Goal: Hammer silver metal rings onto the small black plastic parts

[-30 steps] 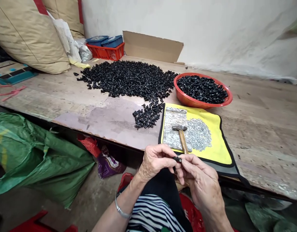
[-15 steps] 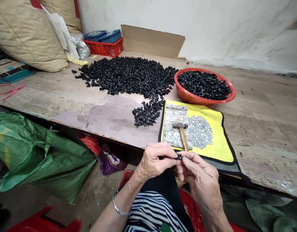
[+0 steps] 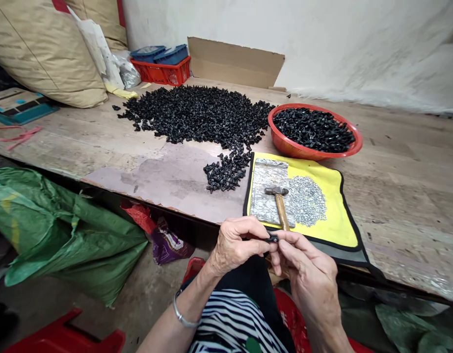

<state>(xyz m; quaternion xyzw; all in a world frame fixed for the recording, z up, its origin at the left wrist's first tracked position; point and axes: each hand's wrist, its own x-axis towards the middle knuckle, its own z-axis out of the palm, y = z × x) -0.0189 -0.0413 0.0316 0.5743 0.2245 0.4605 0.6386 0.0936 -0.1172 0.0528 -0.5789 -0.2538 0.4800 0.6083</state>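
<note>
Between the fingertips of both hands is a small black plastic part (image 3: 272,239), held just past the table's front edge. My left hand (image 3: 236,245) pinches its left end between thumb and forefinger. From the other side my right hand (image 3: 306,262) is closed on the same part, its fingers covering some of it. Right beyond the hands lies a hammer (image 3: 280,208) with a wooden handle, its head resting on a worn metal plate (image 3: 261,196). A flat pile of tiny silvery pieces (image 3: 307,201) covers part of the yellow cloth (image 3: 336,215) beside the plate.
A large heap of black parts (image 3: 197,115) spreads over the wooden table (image 3: 406,196), with a smaller cluster (image 3: 226,174) nearer me. An orange-red bowl (image 3: 296,147) holds more. At the back stand a red crate (image 3: 162,72) and cardboard (image 3: 235,63); sacks (image 3: 45,54) stand left.
Both hands keep their hold on the black part, with barely any finger movement. The whole view has shifted slightly, so the table things appear a little further right.
</note>
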